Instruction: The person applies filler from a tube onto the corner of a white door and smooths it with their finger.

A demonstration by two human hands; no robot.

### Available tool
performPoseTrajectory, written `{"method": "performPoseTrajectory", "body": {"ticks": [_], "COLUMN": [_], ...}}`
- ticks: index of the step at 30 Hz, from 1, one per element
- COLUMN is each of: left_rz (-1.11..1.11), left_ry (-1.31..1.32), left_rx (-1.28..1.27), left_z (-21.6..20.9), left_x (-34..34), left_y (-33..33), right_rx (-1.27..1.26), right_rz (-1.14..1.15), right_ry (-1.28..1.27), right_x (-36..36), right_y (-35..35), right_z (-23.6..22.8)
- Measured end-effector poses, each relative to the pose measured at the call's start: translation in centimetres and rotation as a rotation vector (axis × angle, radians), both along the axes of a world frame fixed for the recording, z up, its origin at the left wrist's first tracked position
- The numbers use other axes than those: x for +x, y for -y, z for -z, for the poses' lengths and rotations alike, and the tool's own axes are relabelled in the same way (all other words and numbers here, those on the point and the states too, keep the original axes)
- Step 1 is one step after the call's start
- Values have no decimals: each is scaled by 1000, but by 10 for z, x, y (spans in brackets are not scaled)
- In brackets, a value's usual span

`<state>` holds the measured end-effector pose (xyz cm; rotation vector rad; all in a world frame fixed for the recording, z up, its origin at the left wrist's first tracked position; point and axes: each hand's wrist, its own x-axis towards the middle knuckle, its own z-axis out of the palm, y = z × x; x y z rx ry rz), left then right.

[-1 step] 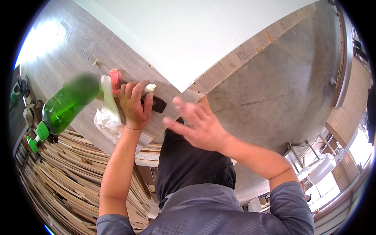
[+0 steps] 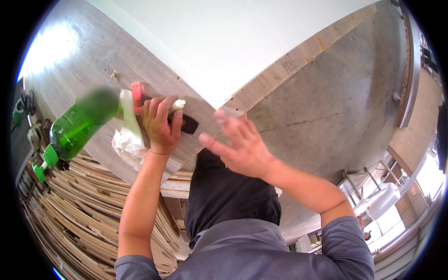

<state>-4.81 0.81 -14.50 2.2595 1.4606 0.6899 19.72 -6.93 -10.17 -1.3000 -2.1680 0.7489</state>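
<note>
My left hand [image 2: 161,123] is closed around a hand tool [image 2: 189,125] with a red end and a dark flat tip. It presses the tool onto a grey wood-grain panel [image 2: 84,60]. A small white tip [image 2: 177,104] shows above my fingers. My right hand [image 2: 240,147] hovers just right of the tool near the panel's edge, fingers spread, blurred, holding nothing. A crumpled white cloth [image 2: 127,140] lies against my left hand. Left of the cloth, a green plastic bottle [image 2: 79,128] lies on its side on the panel.
A large white board [image 2: 224,42] lies beyond the grey panel, with a raw wooden edge [image 2: 298,56] along its right side. Concrete floor [image 2: 336,102] is on the right, with a metal stand [image 2: 368,186] lower right. Stacked wood strips [image 2: 70,219] fill the lower left.
</note>
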Motion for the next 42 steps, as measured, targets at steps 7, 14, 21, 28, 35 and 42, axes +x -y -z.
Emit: {"method": "performPoseTrajectory", "body": {"ticks": [7,14,21,28,35,42], "left_rz": [2,5,3,9,0,1], "left_ry": [2,17,12,12,29,20], "left_rx": [-11,-8,-11,-2,-6,-4], "left_z": [1,2,0,3,2,3], "left_x": [-1,-1,-1,-1,-1,-2], "left_y": [1,0,0,-1,-1,0], "right_rx": [224,119,215,109,218,202], "right_rz": [221,73,193,123,349,351], "right_ry": [96,225,147,131,161,227], "right_x": [-1,3,0,0,20,15], "right_y": [-13,3,-8,7,-13,-16], "right_z": [26,25,32,29,36,39]}}
